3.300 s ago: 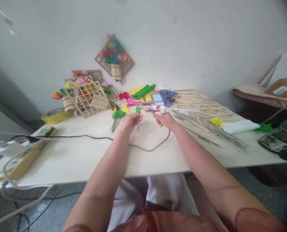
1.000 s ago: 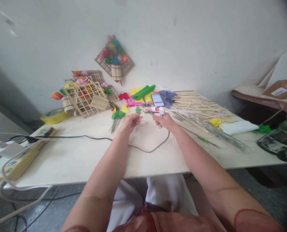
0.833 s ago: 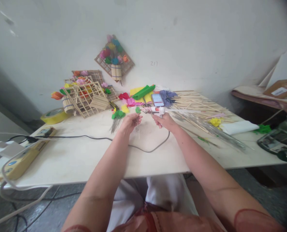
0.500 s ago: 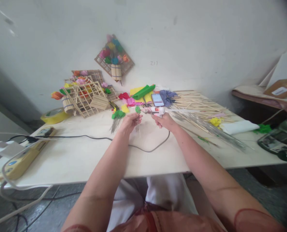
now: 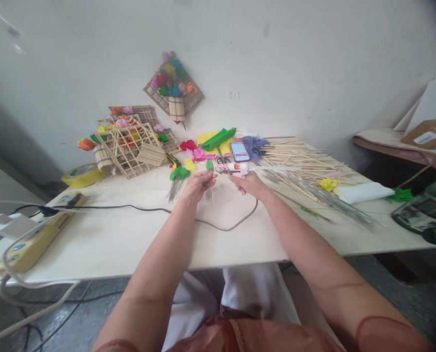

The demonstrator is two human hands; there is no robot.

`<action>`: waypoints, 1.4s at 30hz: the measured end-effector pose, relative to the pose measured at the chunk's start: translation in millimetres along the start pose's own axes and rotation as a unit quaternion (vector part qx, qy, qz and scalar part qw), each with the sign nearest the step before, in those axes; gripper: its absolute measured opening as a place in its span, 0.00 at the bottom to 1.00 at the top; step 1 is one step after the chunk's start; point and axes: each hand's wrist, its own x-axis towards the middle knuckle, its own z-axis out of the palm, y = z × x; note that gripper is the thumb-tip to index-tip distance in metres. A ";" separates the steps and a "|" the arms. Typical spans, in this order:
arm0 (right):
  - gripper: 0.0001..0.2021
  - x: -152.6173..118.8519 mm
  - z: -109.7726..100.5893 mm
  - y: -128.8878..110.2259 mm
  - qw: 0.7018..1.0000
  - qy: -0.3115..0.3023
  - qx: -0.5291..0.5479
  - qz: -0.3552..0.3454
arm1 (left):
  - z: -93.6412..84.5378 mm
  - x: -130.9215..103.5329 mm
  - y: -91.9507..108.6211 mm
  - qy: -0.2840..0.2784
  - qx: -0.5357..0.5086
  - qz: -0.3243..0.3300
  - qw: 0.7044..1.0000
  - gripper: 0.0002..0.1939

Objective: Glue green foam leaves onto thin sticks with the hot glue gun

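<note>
My right hand (image 5: 247, 183) is closed round the handle of a white glue gun (image 5: 236, 167), with a clear glue stick (image 5: 272, 167) jutting from its back end. The gun's nozzle points left, towards a green paper flower (image 5: 209, 166). Pinched in my left hand (image 5: 201, 183) is that flower's thin wire stem (image 5: 213, 193), which hangs below the fingers. Nozzle and flower are very close; I cannot tell whether they touch. Left of my left hand lie several green paper flowers (image 5: 180, 173) on wire stems. A black-handled pair of scissors (image 5: 223, 160) lies behind the gun.
Bamboo lattices with paper flowers (image 5: 129, 146) stand at the left, near yellow tape (image 5: 83, 175) and a power strip (image 5: 37, 239). A black cord (image 5: 129, 207) crosses the table. Bamboo sticks (image 5: 298, 156), wires (image 5: 335, 203) and a phone (image 5: 240, 151) lie behind and right.
The glue gun has shifted very slightly left in my right hand's grip. The green flower and my left hand have stayed almost still.
</note>
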 end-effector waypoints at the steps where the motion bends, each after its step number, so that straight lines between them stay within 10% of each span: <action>1: 0.21 0.1 0.3 0.0 1.000 0.000 -0.001 -0.001 | 0.2 -0.2 -0.1 0.001 0.001 0.000 1.000 0.03; 42: 0.22 -0.5 -3.3 -3.1 0.999 0.018 -0.011 0.025 | 3.7 -3.1 2.6 0.008 -0.014 0.014 1.000 0.04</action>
